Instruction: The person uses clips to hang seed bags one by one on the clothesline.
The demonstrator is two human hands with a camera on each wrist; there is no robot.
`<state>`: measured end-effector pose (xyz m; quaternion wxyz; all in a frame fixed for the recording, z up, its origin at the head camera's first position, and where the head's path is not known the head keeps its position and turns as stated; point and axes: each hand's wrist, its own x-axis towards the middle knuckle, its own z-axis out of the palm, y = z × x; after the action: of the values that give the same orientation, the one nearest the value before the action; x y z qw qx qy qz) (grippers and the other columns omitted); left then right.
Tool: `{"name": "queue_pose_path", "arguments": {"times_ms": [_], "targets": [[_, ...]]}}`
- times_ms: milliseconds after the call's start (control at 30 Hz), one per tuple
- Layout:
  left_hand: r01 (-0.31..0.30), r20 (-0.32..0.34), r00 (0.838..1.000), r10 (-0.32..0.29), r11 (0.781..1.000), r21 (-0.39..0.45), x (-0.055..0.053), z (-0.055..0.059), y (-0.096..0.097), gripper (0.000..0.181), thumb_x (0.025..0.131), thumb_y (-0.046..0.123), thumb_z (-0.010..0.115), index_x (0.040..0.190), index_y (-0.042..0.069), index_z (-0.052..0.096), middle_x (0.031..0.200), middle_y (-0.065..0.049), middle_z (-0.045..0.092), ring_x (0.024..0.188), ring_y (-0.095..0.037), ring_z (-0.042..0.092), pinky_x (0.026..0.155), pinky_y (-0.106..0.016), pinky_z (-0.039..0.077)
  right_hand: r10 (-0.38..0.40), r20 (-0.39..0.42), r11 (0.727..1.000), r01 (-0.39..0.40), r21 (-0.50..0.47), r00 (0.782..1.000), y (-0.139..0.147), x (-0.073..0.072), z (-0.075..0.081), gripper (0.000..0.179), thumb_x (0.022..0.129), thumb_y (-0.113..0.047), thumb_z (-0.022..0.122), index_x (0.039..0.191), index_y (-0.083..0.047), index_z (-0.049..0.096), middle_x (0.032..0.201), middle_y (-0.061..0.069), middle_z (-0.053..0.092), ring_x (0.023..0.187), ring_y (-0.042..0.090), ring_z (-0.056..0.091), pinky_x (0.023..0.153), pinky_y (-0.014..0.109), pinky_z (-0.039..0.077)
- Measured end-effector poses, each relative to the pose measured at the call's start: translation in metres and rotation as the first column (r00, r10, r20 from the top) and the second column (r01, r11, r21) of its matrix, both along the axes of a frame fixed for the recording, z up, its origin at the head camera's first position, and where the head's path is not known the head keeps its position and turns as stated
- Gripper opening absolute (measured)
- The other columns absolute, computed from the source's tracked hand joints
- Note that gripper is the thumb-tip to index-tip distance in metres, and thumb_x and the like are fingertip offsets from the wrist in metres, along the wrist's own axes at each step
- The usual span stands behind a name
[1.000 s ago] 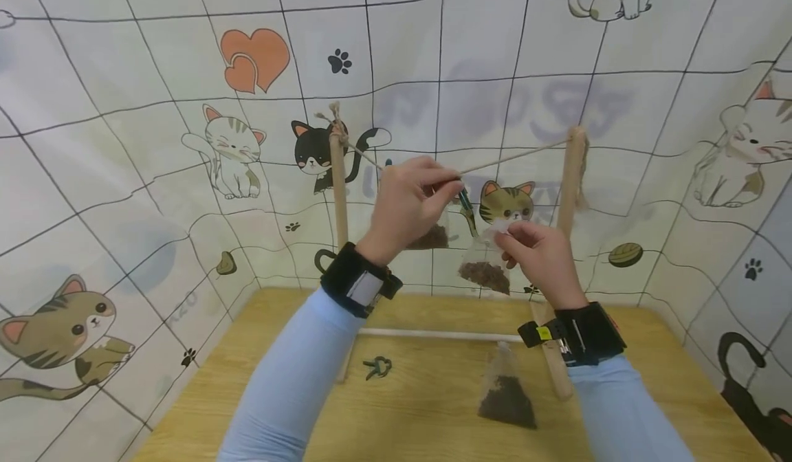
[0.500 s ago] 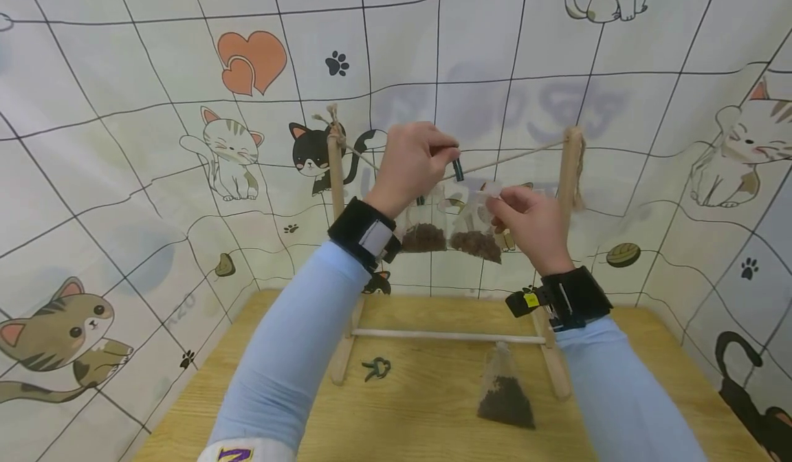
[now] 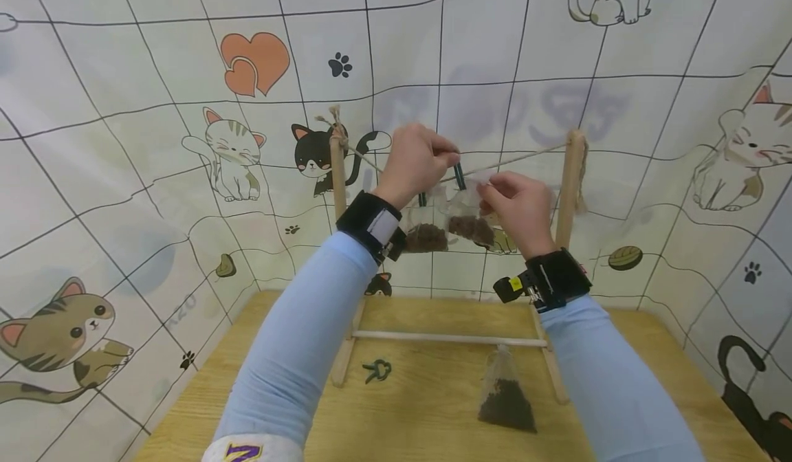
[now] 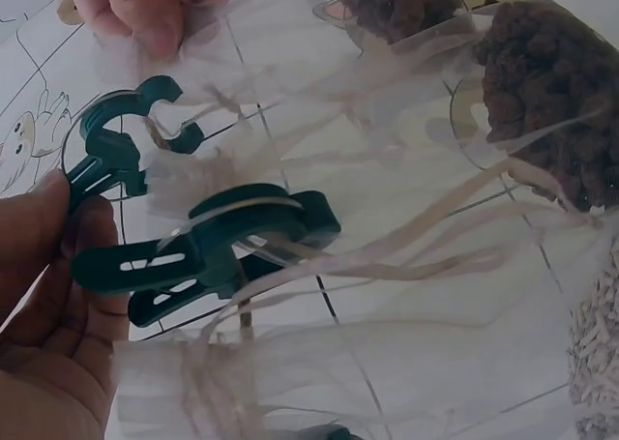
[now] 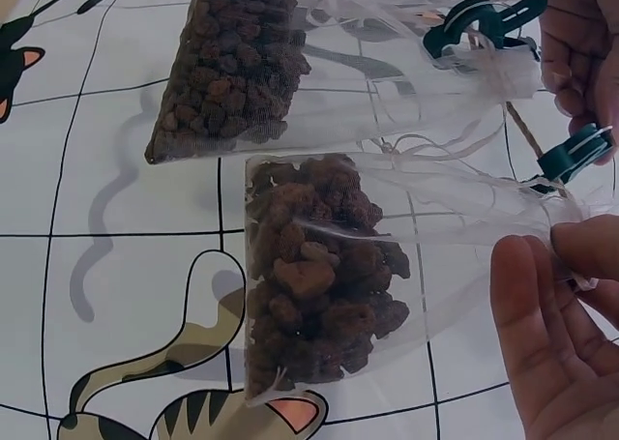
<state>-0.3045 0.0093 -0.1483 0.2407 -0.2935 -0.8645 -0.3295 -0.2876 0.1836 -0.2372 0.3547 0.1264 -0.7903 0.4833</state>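
My left hand (image 3: 417,163) pinches the handles of a green plant clip (image 3: 459,175), whose jaws stand apart at the twine (image 3: 526,155) in the left wrist view. To its right, my right hand (image 3: 520,204) pinches the gathered top of a sheer mesh bag (image 5: 324,276) of reddish-brown stones, held up at the twine just beside that clip. Another mesh bag (image 3: 425,238) of brown stones hangs to the left, fixed by a second green clip (image 4: 232,237). The left wrist view also catches part of a bag with pale bits (image 4: 595,343).
Two wooden posts (image 3: 570,190) carry the twine, joined low down by a white rod (image 3: 445,337). On the wooden table (image 3: 421,414) lie a loose green clip (image 3: 377,369) and a mesh bag of dark grains (image 3: 507,400). A cat-patterned cloth (image 3: 482,42) surrounds the table.
My right hand has raised the bag and moved it left, up to the twine. My left hand has lifted slightly with the clip, and the bag now hangs close beside the clipped one.
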Motion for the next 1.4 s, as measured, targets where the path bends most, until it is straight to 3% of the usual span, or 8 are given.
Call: {"name": "queue_pose_path", "arguments": {"times_ms": [333, 533, 667, 867, 1000, 1133, 1233, 1400], "targets": [[0.023, 0.096, 0.995, -0.021, 1.0, -0.012, 0.001, -0.004, 0.006, 0.016, 0.085, 0.017, 0.064, 0.098, 0.015, 0.073, 0.097, -0.001, 0.071, 0.064, -0.009, 0.06, 0.052, -0.021, 0.043, 0.112, 0.018, 0.991, -0.111, -0.079, 0.993, -0.006, -0.002, 0.005, 0.027, 0.085, -0.03, 0.065, 0.102, -0.008, 0.069, 0.093, 0.013, 0.07, 0.068, 0.013, 0.065, 0.068, 0.025, 0.053], [0.037, 0.143, 0.989, -0.026, 0.997, -0.073, 0.003, -0.003, 0.006, 0.021, 0.085, 0.019, 0.065, 0.104, 0.013, 0.071, 0.089, 0.003, 0.069, 0.057, -0.012, 0.054, 0.048, -0.021, 0.038, 0.114, 0.041, 0.99, -0.11, -0.085, 0.993, -0.005, -0.003, 0.005, 0.029, 0.085, -0.03, 0.065, 0.103, -0.008, 0.069, 0.087, 0.003, 0.07, 0.069, 0.014, 0.065, 0.07, 0.025, 0.053], [0.067, 0.151, 0.987, -0.047, 0.989, -0.133, 0.005, -0.002, 0.006, 0.015, 0.084, 0.022, 0.066, 0.095, 0.012, 0.071, 0.079, 0.002, 0.066, 0.053, -0.014, 0.047, 0.048, -0.021, 0.034, 0.106, 0.053, 0.992, -0.102, -0.074, 0.993, -0.004, -0.003, 0.003, 0.031, 0.085, -0.035, 0.064, 0.103, -0.01, 0.069, 0.084, -0.001, 0.069, 0.069, 0.014, 0.065, 0.071, 0.024, 0.052], [0.085, 0.161, 0.985, -0.056, 0.981, -0.176, 0.007, 0.0, 0.006, 0.014, 0.083, 0.024, 0.067, 0.09, 0.012, 0.068, 0.079, -0.001, 0.063, 0.062, -0.014, 0.05, 0.054, -0.022, 0.038, 0.102, 0.067, 0.993, -0.098, -0.065, 0.993, -0.003, -0.004, 0.003, 0.032, 0.085, -0.036, 0.064, 0.103, -0.01, 0.068, 0.086, 0.001, 0.069, 0.069, 0.013, 0.065, 0.07, 0.027, 0.053], [0.07, 0.142, 0.989, -0.035, 0.966, -0.249, 0.008, 0.001, 0.004, 0.021, 0.083, 0.03, 0.067, 0.095, 0.012, 0.068, 0.094, -0.001, 0.064, 0.082, -0.013, 0.055, 0.067, -0.022, 0.043, 0.092, 0.078, 0.996, -0.09, -0.021, 0.993, -0.001, -0.003, 0.004, 0.033, 0.086, -0.037, 0.062, 0.105, -0.01, 0.068, 0.09, 0.006, 0.07, 0.069, 0.012, 0.064, 0.07, 0.027, 0.053], [0.067, 0.12, 0.992, -0.032, 0.951, -0.302, 0.012, 0.003, 0.002, 0.042, 0.082, 0.033, 0.068, 0.117, 0.011, 0.064, 0.11, -0.002, 0.063, 0.099, -0.012, 0.054, 0.078, -0.021, 0.044, 0.084, 0.092, 0.995, -0.088, 0.048, 0.992, 0.003, 0.0, 0.004, 0.033, 0.087, -0.036, 0.061, 0.106, -0.01, 0.067, 0.094, 0.012, 0.069, 0.07, 0.012, 0.064, 0.068, 0.026, 0.053], [0.072, 0.064, 0.996, -0.054, 0.946, -0.316, 0.022, 0.005, -0.004, 0.047, 0.083, 0.034, 0.067, 0.123, 0.01, 0.06, 0.11, -0.002, 0.061, 0.098, -0.012, 0.053, 0.078, -0.02, 0.043, 0.087, 0.113, 0.989, -0.1, 0.108, 0.99, 0.008, 0.002, 0.004, 0.033, 0.088, -0.036, 0.06, 0.107, -0.01, 0.067, 0.096, 0.012, 0.069, 0.072, 0.014, 0.065, 0.068, 0.029, 0.053], [0.075, -0.077, 0.992, -0.103, 0.95, -0.303, 0.043, 0.008, -0.02, 0.039, 0.088, 0.032, 0.06, 0.121, 0.01, 0.061, 0.106, -0.001, 0.06, 0.091, -0.013, 0.053, 0.076, -0.02, 0.041, 0.105, 0.152, 0.969, -0.135, 0.205, 0.983, 0.018, 0.009, 0.007, 0.036, 0.09, -0.037, 0.057, 0.114, -0.011, 0.064, 0.105, 0.011, 0.068, 0.076, 0.013, 0.065, 0.069, 0.032, 0.053]]}}
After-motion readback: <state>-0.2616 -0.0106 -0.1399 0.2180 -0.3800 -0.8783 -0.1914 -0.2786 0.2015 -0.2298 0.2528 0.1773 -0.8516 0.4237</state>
